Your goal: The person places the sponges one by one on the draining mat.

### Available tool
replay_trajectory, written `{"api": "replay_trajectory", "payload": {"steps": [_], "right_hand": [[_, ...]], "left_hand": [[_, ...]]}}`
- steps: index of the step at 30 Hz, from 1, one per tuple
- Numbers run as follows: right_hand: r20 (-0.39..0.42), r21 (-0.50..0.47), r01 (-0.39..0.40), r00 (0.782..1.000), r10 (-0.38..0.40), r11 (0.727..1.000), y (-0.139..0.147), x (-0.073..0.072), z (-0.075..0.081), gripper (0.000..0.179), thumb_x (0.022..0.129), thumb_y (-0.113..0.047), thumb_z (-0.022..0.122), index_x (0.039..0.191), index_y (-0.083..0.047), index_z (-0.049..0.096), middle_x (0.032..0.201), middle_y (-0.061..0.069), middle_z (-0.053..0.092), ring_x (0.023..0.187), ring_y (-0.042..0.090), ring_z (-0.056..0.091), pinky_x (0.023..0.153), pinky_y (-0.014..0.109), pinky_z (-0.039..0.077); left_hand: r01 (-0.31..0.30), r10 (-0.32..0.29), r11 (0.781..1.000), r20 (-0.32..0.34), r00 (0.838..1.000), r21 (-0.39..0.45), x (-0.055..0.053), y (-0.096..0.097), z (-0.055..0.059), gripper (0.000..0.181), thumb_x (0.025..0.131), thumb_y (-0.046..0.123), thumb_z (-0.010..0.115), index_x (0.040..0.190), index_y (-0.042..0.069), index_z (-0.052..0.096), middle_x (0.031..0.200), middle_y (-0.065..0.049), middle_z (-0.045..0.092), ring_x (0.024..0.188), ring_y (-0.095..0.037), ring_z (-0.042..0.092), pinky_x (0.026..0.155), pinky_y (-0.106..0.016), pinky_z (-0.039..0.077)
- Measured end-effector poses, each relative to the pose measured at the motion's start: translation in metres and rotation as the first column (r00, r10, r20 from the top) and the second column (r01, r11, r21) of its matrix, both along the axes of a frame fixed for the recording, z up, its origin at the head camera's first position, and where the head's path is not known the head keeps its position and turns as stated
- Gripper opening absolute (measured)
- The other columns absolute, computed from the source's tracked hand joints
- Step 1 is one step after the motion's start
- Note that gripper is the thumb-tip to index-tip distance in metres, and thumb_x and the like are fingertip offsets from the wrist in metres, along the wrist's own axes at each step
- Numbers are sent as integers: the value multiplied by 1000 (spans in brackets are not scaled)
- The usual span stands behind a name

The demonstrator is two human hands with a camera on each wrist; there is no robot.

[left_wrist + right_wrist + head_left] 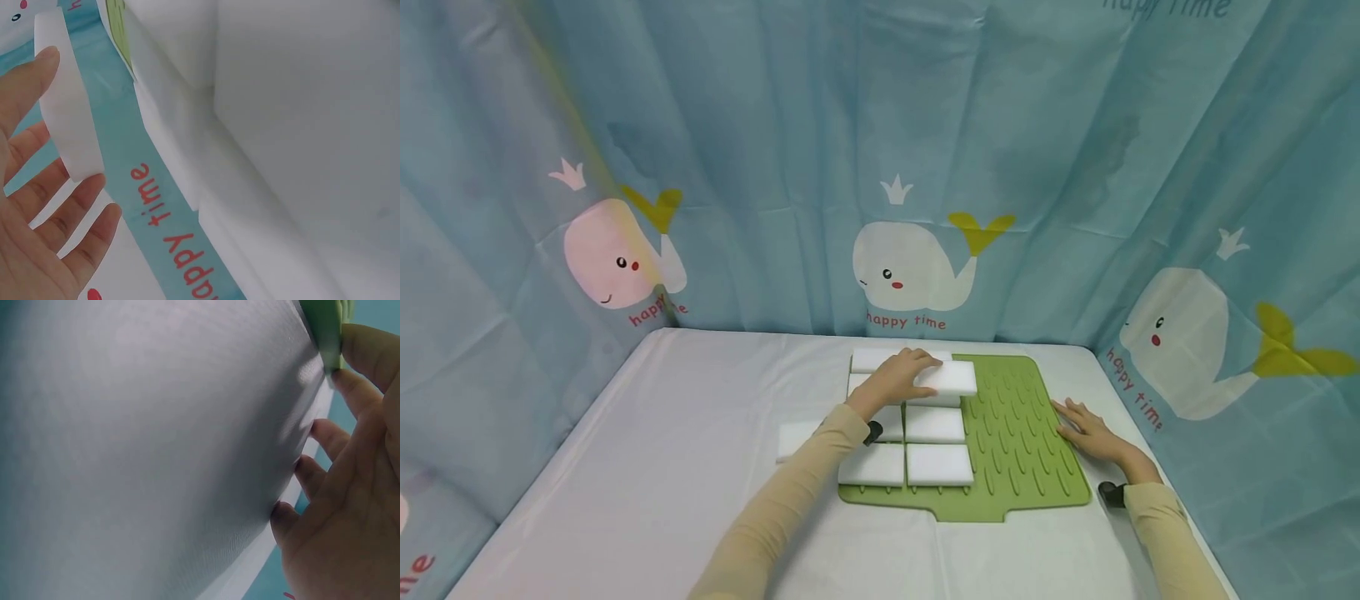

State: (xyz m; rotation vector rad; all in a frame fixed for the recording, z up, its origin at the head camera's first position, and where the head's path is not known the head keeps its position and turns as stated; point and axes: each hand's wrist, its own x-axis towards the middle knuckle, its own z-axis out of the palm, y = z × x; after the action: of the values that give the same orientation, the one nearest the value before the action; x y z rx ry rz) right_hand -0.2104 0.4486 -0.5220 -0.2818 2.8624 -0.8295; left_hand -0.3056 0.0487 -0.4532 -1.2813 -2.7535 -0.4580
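My left hand [892, 383] pinches a white sponge block [953, 378] between thumb and fingers, at the far part of a green silicone mat [1011, 433]. In the left wrist view the thumb and fingers press opposite faces of that block [69, 106]. Beneath and nearer, several similar white sponges lie on the mat's left side in two columns, including a front-right sponge [940, 465] and a front-left one [871, 464]. My right hand [1093, 437] rests with spread fingers at the mat's right edge; in the right wrist view, thumb and index touch the green rim [331, 344].
Another white sponge [793, 437] lies left of the mat, partly hidden by the left arm. A white cloth [662, 433] covers the table. Blue curtains [775, 167] printed with whales hang behind and on both sides.
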Motion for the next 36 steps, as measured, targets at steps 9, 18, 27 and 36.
{"api": "replay_trajectory", "payload": {"steps": [9, 18, 27, 36], "right_hand": [[7, 11, -23, 1000, 23, 1000, 0, -2, 3, 60, 97, -29, 47, 144, 0, 25, 145, 37, 11, 131, 59, 1, 99, 72, -2], [8, 15, -33, 999, 33, 999, 0, -2, 3, 60, 97, -28, 47, 145, -1, 24, 145, 37, 10, 131, 59, 1, 99, 72, -2], [13, 14, -31, 999, 31, 999, 0, -2, 4, 60, 97, -29, 47, 145, -1, 25, 146, 37, 9, 131, 58, 0, 100, 71, -1], [26, -2, -26, 999, 26, 1000, -1, -2, 3, 60, 97, -28, 46, 145, -1, 24, 146, 37, 8, 131, 58, 0, 99, 72, -3]], "left_hand": [[6, -6, 999, 10, 1000, -48, 2, 20, 2, 57, 84, 47, 63, 134, 22, 50, 132, -1, 51, 118, -22, 48, 95, -38, 44], [37, -36, 998, 14, 999, -42, 2, 38, -3, 56, 83, 47, 64, 132, 23, 51, 130, -3, 51, 116, -21, 49, 96, -33, 44], [4, -3, 999, 35, 999, -40, 5, 58, -6, 57, 82, 45, 66, 132, 22, 52, 131, -1, 52, 115, -20, 51, 94, -33, 45], [-57, 56, 996, -10, 998, -65, 10, 76, -11, 59, 80, 50, 65, 131, 22, 53, 127, -1, 55, 111, -19, 55, 87, -34, 49]]}}
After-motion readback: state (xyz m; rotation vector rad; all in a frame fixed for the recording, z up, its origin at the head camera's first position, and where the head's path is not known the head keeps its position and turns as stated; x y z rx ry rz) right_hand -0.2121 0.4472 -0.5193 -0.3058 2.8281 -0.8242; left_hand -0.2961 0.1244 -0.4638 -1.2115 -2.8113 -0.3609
